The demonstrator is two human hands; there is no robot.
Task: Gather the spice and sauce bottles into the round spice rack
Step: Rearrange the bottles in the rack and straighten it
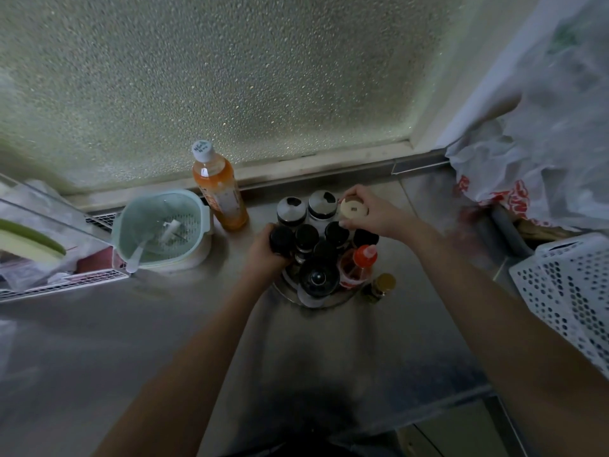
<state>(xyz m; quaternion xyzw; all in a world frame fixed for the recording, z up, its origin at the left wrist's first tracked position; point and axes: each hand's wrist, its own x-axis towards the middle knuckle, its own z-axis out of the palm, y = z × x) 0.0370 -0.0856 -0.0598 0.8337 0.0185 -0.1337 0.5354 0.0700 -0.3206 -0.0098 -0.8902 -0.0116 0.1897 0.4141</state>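
The round metal spice rack [342, 300] stands on the steel counter, packed with several dark-capped bottles. My left hand [265, 255] is closed around a black-capped bottle [281, 240] at the rack's left side. My right hand [375, 214] grips a cream-lidded jar [354, 209] at the rack's back right. Two steel-lidded shakers [306, 206] stand at the back. A red-capped sauce bottle [361, 262] sits on the right side of the rack. A small gold-lidded jar [380, 286] stands on the counter just right of the rack.
A tall orange drink bottle [217, 189] stands left of the rack by the frosted window. A mint strainer bowl [163, 225] and a wire dish rack [49, 258] lie further left. Plastic bags [527, 159] and a white perforated basket [573, 288] fill the right.
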